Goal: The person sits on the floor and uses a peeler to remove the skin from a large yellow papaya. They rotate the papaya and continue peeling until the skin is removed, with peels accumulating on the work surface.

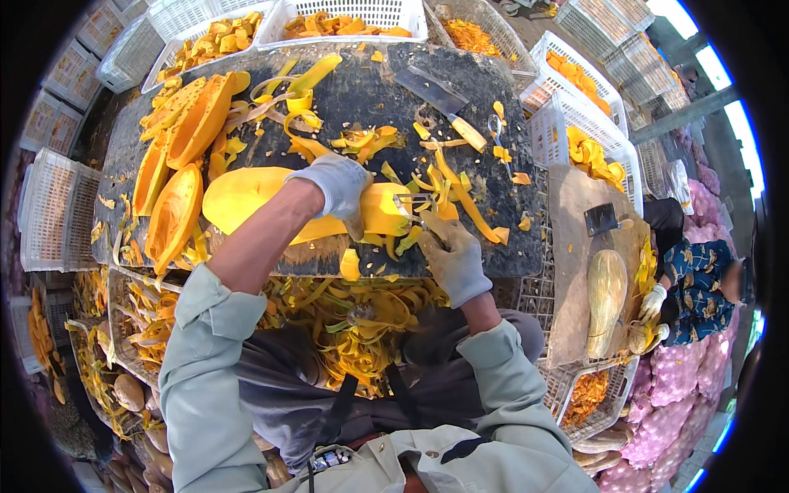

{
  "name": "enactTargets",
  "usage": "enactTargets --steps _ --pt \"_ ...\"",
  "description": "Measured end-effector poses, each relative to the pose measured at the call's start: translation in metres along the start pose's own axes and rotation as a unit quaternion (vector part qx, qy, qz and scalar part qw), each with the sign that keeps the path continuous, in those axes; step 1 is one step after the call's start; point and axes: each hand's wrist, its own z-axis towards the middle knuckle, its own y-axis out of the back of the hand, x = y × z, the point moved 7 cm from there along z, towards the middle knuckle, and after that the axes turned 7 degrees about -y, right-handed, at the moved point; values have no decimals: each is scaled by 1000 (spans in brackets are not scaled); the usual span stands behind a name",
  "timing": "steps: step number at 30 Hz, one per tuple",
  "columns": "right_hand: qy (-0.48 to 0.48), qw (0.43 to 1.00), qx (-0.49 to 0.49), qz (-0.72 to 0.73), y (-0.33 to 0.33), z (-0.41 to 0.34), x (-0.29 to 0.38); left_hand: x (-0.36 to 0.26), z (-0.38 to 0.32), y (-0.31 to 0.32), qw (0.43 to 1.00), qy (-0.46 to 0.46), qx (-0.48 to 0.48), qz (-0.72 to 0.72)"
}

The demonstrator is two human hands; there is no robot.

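Observation:
My left hand (338, 190), in a pale work glove, presses down on a peeled yellow squash (246, 196) lying on the dark wooden board (394, 86). My right hand (455, 252), also gloved, grips a metal peeler (414, 203) at the squash's right end, where some green-tinged peel hangs. Halved, hollowed squash (174, 215) are piled at the board's left. A cleaver (434, 92) with a wooden handle lies at the upper right, beside a metal spoon (498, 135). Peel strips (462, 191) and seeds are scattered around.
White plastic crates (351, 42) of cut squash line the board's far edge. Peelings (363, 320) fill the space between my knees. At right, a second board (564, 259) bears a whole squash (607, 296) and a cleaver (601, 220); a co-worker (696, 289) in gloves sits beyond it.

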Motion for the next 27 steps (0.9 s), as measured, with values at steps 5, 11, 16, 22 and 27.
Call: enactTargets --steps 5,11,16,22,27 --pt "21 999 -20 -44 11 12 16 -8 -6 -15 988 104 -101 62" --pt "69 980 2 -185 -3 31 31 -15 -6 -31 961 117 -213 133" --pt "45 975 -4 -217 -14 27 23 -8 -2 -24 969 84 -211 101" --pt "-7 968 -17 -251 -4 -49 -13 -5 4 -19 980 38 -175 91" --pt "108 977 -91 -159 6 -23 9 -3 2 -10 984 28 -157 81"
